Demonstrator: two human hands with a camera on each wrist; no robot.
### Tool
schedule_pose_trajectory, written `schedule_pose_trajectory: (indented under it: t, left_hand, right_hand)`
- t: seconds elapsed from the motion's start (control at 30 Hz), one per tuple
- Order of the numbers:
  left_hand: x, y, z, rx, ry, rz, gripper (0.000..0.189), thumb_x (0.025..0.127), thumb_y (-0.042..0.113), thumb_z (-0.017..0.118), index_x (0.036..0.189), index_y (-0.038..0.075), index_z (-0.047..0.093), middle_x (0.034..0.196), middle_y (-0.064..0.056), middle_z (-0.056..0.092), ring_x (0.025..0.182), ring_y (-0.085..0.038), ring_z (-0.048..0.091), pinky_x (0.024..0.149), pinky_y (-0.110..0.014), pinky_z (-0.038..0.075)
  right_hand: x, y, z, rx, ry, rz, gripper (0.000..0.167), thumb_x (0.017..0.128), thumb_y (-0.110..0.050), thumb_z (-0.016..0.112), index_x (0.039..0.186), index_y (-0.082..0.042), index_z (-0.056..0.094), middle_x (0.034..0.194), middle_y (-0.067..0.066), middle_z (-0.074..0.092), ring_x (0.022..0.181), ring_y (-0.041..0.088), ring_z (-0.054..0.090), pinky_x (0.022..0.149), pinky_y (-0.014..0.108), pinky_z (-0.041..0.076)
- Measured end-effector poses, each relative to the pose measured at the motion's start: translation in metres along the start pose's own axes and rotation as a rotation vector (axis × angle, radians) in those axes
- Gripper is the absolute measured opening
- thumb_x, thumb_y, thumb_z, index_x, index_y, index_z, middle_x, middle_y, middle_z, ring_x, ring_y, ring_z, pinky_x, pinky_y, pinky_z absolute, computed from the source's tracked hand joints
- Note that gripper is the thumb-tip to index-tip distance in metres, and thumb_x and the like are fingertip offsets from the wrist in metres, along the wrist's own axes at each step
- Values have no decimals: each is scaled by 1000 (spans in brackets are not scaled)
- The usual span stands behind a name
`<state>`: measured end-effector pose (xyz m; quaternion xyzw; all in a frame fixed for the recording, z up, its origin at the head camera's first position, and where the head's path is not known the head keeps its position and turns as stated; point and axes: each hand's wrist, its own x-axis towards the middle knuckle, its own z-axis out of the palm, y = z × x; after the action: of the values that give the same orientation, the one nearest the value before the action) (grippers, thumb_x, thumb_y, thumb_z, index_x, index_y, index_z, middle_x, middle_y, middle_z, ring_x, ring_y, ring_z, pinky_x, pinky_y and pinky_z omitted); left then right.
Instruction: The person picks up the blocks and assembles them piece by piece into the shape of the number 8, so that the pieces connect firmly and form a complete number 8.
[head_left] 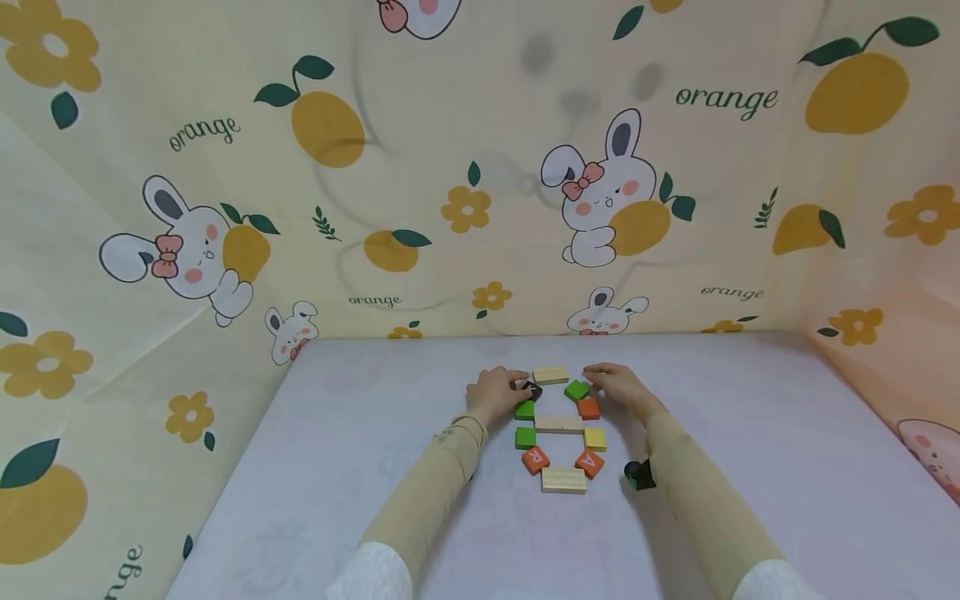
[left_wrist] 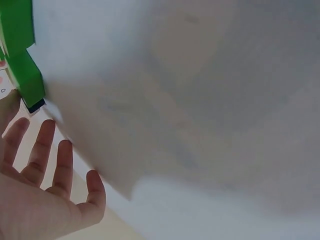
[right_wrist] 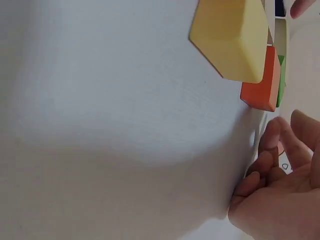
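Observation:
In the head view, my left hand [head_left: 497,394] pinches a black block [head_left: 533,390] between thumb and index finger at the upper left of a block outline. The left wrist view shows the other fingers [left_wrist: 63,165] spread loosely beside a green block [left_wrist: 26,77]. My right hand [head_left: 621,388] is by the tilted green block [head_left: 577,390] at the upper right, its fingers loosely bent and holding nothing. Just below that block lies an orange block [head_left: 588,408]. A plain wooden plank [head_left: 551,376] lies between the hands.
Further wooden planks lie across the middle [head_left: 558,425] and bottom [head_left: 563,481] of the outline. A yellow block [head_left: 595,439], a green block [head_left: 526,437] and two lettered orange blocks [head_left: 536,460] line its lower sides. A small black device [head_left: 640,475] shows under the right sleeve.

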<state>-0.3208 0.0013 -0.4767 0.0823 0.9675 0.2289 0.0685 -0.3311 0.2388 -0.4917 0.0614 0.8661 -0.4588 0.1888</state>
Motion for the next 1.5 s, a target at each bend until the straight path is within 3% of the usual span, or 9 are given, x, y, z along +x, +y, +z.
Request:
schedule_pose_trajectory:
  t: [0.17,0.27,0.4,0.63,0.77,1.0,1.5]
  left_hand:
    - [-2,-1,-2,-29,-3,16,32,85,42,63,114,28,67,96,4,65,91,-16,56,89,-52,41]
    - [-3,-2,-3,-38,1,26,30,85,41,64,111,26,69,97,4,66,91,-16,57,88,-51,41]
    - [-3,-1,-2,-32,-4,39,27,86,39,63,109,25,70,98,3,66,92,-17,57,86,-50,42]
    - [-2,-2,-1,-14,2,52,26,87,37,63,108,25,70,95,3,64,89,-16,56,84,-49,42]
    - [-4,-1,-1,-19,5,58,25,87,37,63,107,24,70,93,3,63,87,-15,56,83,-48,43]
    - [-3,-2,-1,-18,6,54,24,87,38,63,105,24,71,92,3,63,85,-14,54,82,-45,43]
    - [-2,-5,-1,-6,2,39,24,88,37,62,104,24,71,90,3,62,84,-14,53,82,-44,42]
  right_hand:
    - [-4,-10,3,-6,141,-88,42,98,-27,42,131,-2,50,133,21,51,121,33,44,105,50,33]
    - [-5,-18,9,-25,204,-140,38,97,-23,44,125,-1,55,131,22,53,114,33,48,97,44,40]
    - [-3,-30,18,-75,189,-152,36,96,-22,46,125,-4,56,126,22,55,104,31,47,81,35,43]
    - [-1,-44,32,-335,219,-239,35,91,-23,51,121,-7,61,109,22,61,102,38,45,86,50,36]
    - [0,-46,37,-431,243,-239,35,89,-23,52,118,-7,64,106,21,60,95,36,45,74,41,37]
    - [3,-41,37,-441,267,-232,31,88,-23,55,114,-9,66,104,20,61,95,36,45,71,39,37]
    - [2,-37,33,-323,182,-197,30,89,-23,58,115,-9,65,102,17,60,98,34,39,74,39,34]
